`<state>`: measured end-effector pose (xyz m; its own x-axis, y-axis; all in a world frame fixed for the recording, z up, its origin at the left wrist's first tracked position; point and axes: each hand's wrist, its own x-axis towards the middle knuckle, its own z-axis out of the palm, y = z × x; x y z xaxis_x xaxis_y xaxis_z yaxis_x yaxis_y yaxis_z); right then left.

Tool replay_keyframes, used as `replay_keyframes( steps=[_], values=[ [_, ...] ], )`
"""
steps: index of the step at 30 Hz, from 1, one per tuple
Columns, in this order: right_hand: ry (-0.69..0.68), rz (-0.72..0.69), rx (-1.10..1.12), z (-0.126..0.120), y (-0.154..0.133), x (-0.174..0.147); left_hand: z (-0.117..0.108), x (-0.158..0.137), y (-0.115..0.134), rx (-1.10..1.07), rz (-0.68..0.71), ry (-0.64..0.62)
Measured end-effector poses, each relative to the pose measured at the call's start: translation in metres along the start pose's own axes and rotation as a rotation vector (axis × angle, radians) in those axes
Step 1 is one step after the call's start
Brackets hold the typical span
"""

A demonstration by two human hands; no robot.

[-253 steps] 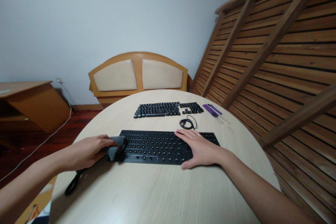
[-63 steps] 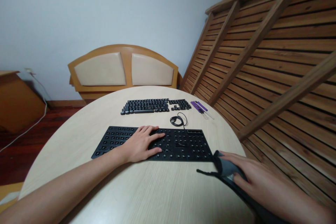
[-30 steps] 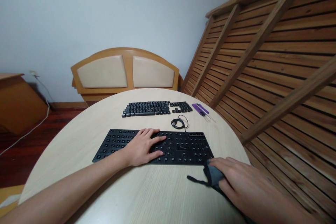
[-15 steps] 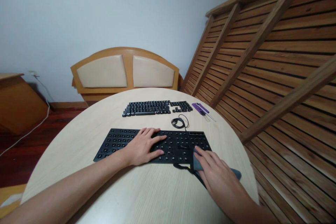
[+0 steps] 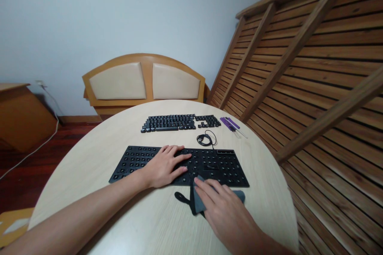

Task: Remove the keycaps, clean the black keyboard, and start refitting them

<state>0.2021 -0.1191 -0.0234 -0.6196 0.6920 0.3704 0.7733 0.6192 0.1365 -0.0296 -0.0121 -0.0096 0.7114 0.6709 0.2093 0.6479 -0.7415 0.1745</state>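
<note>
A black keyboard base (image 5: 230,167) with its keycaps off lies across the near half of the table. My left hand (image 5: 164,166) rests flat on its middle, fingers spread. My right hand (image 5: 221,203) presses a folded grey cloth (image 5: 200,199) against the base's near edge, just right of the left hand. A black loop strap (image 5: 184,198) trails from the cloth onto the tabletop. Part of the cloth is hidden under the right hand. Behind the base sits a coiled black cable (image 5: 204,139) that runs to its rear edge.
The removed black keycaps (image 5: 170,121) are laid out in keyboard order at the back of the round table (image 5: 89,159). Purple-handled tools (image 5: 230,123) lie to their right. Slatted wooden panels (image 5: 314,67) lean close along the table's right side.
My right hand has slid left with the cloth and strap, from the base's right part toward its middle near edge. The left hand stays in place on the base.
</note>
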Motion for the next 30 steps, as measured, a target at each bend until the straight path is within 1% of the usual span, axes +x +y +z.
replay_keyframes(
  steps=[5, 10, 13, 16, 19, 21, 23, 25, 28, 30],
  values=[
    [0.012, 0.004, -0.012, -0.002, 0.015, -0.008, 0.003, 0.000, -0.002, -0.008, 0.010, 0.019],
    [0.010, -0.016, 0.024, -0.009, 0.029, -0.017, 0.002, -0.001, -0.002, 0.004, 0.003, 0.003],
    [-0.011, 0.032, 0.035, -0.012, 0.037, -0.024, 0.001, -0.001, -0.002, 0.011, -0.004, -0.001],
    [-0.077, 0.095, 0.028, -0.017, 0.049, -0.034, 0.002, 0.000, -0.002, 0.012, -0.008, 0.000],
    [-0.180, 0.156, 0.038, -0.026, 0.063, -0.042, 0.003, -0.001, -0.003, 0.009, -0.002, 0.004],
    [-0.221, 0.185, 0.043, -0.033, 0.068, -0.044, 0.003, 0.000, -0.003, 0.003, 0.001, 0.009],
    [-0.231, 0.197, 0.057, -0.038, 0.067, -0.041, 0.003, 0.000, -0.003, -0.006, 0.001, 0.012],
    [-0.210, 0.182, 0.085, -0.038, 0.061, -0.035, 0.003, 0.000, -0.003, -0.011, 0.000, 0.013],
    [-0.195, 0.117, 0.133, -0.034, 0.050, -0.025, 0.002, 0.000, -0.004, -0.008, 0.001, 0.014],
    [-0.228, 0.117, 0.159, -0.031, 0.048, -0.022, 0.002, -0.001, -0.004, -0.004, 0.000, 0.012]
  ],
)
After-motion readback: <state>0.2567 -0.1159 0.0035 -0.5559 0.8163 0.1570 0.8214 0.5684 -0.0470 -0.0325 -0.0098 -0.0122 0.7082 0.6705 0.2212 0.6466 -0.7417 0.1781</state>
